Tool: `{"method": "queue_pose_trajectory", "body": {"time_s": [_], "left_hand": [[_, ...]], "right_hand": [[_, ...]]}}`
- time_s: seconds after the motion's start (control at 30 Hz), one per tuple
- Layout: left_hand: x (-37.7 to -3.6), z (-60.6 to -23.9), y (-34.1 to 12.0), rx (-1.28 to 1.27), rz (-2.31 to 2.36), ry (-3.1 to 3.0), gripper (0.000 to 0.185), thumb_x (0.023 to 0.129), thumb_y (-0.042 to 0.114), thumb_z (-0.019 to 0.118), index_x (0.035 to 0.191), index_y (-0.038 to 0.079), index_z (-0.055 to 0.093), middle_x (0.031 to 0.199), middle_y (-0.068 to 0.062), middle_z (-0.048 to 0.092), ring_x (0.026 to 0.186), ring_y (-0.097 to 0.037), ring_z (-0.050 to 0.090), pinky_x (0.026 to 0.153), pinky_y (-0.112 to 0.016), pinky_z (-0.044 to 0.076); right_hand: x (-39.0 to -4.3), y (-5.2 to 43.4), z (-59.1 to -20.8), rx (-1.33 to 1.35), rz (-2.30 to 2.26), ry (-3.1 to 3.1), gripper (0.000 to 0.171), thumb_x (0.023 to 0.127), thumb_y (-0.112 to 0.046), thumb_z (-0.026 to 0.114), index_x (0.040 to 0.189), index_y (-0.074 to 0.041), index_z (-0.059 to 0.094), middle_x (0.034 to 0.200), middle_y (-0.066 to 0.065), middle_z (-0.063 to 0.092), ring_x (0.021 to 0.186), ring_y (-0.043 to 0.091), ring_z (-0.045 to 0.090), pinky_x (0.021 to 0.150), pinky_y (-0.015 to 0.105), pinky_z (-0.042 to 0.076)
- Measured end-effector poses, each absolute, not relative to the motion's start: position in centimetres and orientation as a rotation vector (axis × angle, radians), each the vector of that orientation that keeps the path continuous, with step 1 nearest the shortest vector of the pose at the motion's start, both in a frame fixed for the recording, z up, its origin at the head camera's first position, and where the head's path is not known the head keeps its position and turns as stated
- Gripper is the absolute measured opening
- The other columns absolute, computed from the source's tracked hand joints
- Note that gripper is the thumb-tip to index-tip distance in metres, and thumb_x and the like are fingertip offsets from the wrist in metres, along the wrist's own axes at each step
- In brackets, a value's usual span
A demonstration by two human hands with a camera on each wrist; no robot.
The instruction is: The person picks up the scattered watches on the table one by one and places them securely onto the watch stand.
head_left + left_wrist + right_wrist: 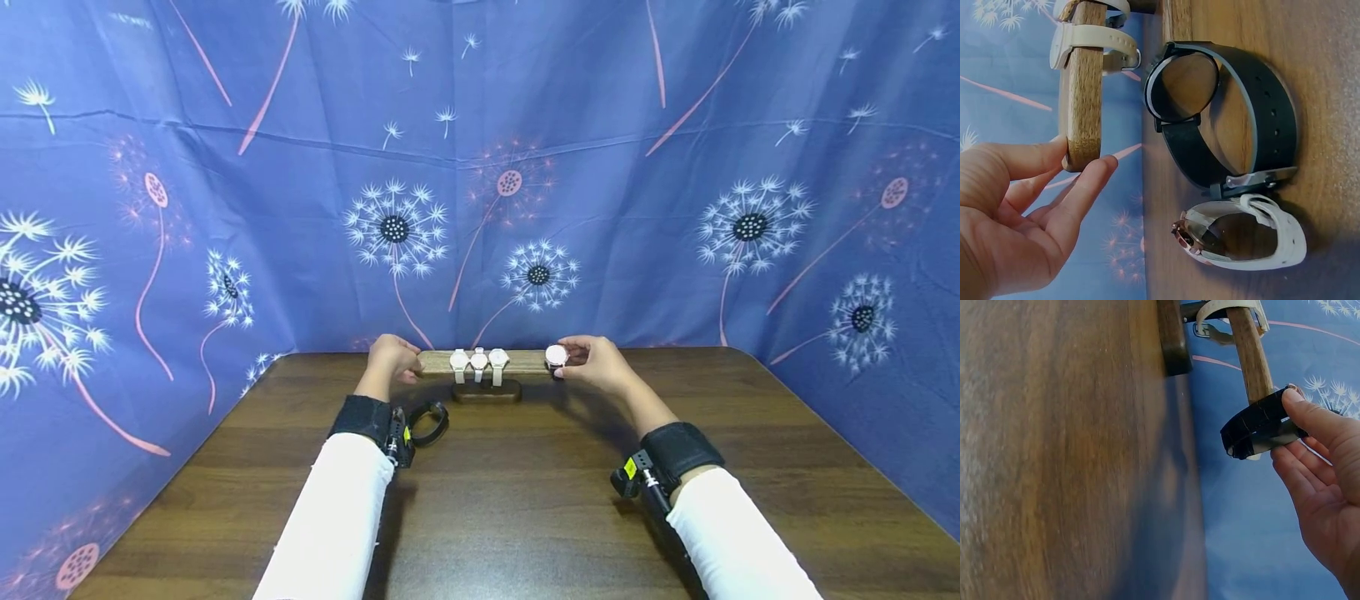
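A wooden watch stand has a horizontal bar [527,362] above a dark base [487,393]. My left hand [392,358] pinches the bar's left end between thumb and fingers. At the opposite end, my right hand [602,364] grips a white-faced watch [557,356] by its case. Its dark strap [1254,419] loops around the bar's tip in the right wrist view. Three pale-strapped watches [478,361] hang side by side near the bar's middle.
A black watch [1266,112] with its strap buckled lies on the brown table [510,500], close to my left wrist. Beside it rests a white-strapped watch [1291,240], hidden in the head view. A blue dandelion-print cloth [465,167] hangs behind the table.
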State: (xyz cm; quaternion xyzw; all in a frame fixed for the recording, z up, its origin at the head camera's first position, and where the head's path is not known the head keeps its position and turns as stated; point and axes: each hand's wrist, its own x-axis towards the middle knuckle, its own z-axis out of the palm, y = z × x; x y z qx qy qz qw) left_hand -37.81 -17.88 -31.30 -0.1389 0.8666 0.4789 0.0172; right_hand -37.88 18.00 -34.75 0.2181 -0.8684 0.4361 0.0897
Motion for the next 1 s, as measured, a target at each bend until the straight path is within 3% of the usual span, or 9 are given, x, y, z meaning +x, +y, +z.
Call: {"method": "queue_pose_trajectory", "body": {"time_s": [0.2,0.4,0.7,1.0], "left_hand": [[-38.2,-31.6,-17.8,-0.455,1.523,2.652,0.030,0.079,-0.009,0.070,0.108,-0.001,0.071,0.116,-0.026,0.063,0.057,-0.017,0.068,0.057,-0.028,0.058],[-38.0,-31.5,-17.9,-0.436,1.578,2.625,0.033,0.081,-0.010,0.068,0.113,-0.003,0.069,0.121,-0.028,0.059,0.055,-0.016,0.067,0.060,-0.028,0.059],[-37.9,-31.6,-17.9,-0.437,1.617,2.607,0.032,0.080,-0.012,0.069,0.111,-0.004,0.069,0.109,-0.027,0.065,0.051,-0.015,0.065,0.059,-0.028,0.059],[-38.1,-31.6,-17.9,-0.446,1.590,2.621,0.030,0.079,-0.011,0.070,0.107,-0.003,0.070,0.111,-0.026,0.064,0.050,-0.014,0.064,0.059,-0.029,0.059]], "right_hand": [[-38.2,17.8,-35.1,0.632,1.274,-2.598,0.054,0.078,-0.005,0.081,0.126,0.008,0.059,0.108,0.021,0.068,0.101,0.033,0.066,0.087,0.041,0.054],[-38.4,17.3,-35.0,0.651,1.282,-2.607,0.055,0.079,-0.005,0.080,0.126,0.010,0.057,0.110,0.024,0.068,0.103,0.035,0.065,0.088,0.041,0.054],[-38.6,16.9,-35.2,0.655,1.296,-2.612,0.054,0.078,-0.003,0.080,0.124,0.013,0.056,0.109,0.025,0.066,0.103,0.037,0.064,0.088,0.042,0.054],[-39.1,16.7,-35.0,0.662,1.257,-2.658,0.058,0.079,-0.007,0.081,0.128,0.011,0.055,0.115,0.025,0.065,0.106,0.036,0.063,0.089,0.042,0.053]]}}
